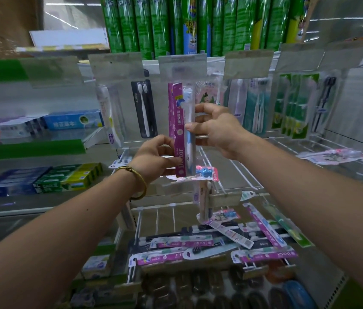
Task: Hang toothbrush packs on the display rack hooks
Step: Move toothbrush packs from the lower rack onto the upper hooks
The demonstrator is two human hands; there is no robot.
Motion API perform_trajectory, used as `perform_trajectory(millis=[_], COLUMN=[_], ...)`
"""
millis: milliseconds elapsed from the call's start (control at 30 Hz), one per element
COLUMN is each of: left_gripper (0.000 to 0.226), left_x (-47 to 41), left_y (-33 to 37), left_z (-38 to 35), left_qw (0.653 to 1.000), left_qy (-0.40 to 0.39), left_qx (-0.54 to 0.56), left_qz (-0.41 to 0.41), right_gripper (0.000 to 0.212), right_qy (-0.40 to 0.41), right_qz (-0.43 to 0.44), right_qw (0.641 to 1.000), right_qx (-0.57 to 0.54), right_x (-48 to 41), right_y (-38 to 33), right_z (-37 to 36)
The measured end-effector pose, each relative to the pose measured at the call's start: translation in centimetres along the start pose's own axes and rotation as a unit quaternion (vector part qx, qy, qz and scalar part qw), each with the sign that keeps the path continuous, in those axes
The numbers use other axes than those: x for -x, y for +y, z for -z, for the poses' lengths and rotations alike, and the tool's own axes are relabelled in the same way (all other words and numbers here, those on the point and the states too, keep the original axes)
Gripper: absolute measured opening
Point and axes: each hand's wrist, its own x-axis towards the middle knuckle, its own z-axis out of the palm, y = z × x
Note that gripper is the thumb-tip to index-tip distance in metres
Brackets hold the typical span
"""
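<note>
Toothbrush pack [180, 139], pink with "Doctor" print: standing upright at scene centre, top end reaching just under clear label holder [182, 65] on display rack [153, 206]. Cannot tell whether sitting on a hook. Left hand [153, 157] pinching lower left edge of pack, fingers curling onto it; gold bracelet [137, 182] sitting on that wrist. Right hand [217, 128] pinching right edge higher up, thumb and forefinger clamping on clear blister. Both hands gripping same pack, close together, left one low, right one high. Hanging left of it: black pack [143, 109], then white pack [109, 112] further left. Hanging right: teal pack [257, 112] and green packs [296, 103]. Lying loose on near wire shelf below: heap of pink and black packs [198, 244]. Lying flat on right wire shelf: one pale pink pack [330, 155]. Standing along far top shelf: green spray cans [158, 23]. Sitting on left shelves: toothpaste boxes [73, 120].
</note>
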Motion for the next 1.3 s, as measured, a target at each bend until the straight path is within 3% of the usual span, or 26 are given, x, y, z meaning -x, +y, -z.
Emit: perform_trajectory(millis=[333, 1033, 1300], left_gripper=[0.027, 0.022, 0.036], left_x=[-0.5, -7.0, -9.4], left_y=[0.0, -0.1, 0.0], left_z=[-0.1, 0.7, 1.6], left_qw=[1.0, 0.995, 0.996], left_qy=[0.002, 0.052, 0.039], left_qx=[0.009, -0.086, -0.051], left_qz=[0.001, 0.028, 0.066], right_gripper=[0.021, 0.018, 0.016], right_qy=[0.002, 0.039, 0.053], right_qz=[0.005, -0.032, -0.047], right_qw=[1.0, 0.999, 0.997], right_qx=[0.009, 0.004, 0.035], right_x=[-0.5, -7.9, -11.3], right_y=[0.1, 2.5, 3.0], right_z=[0.1, -0.1, -0.2])
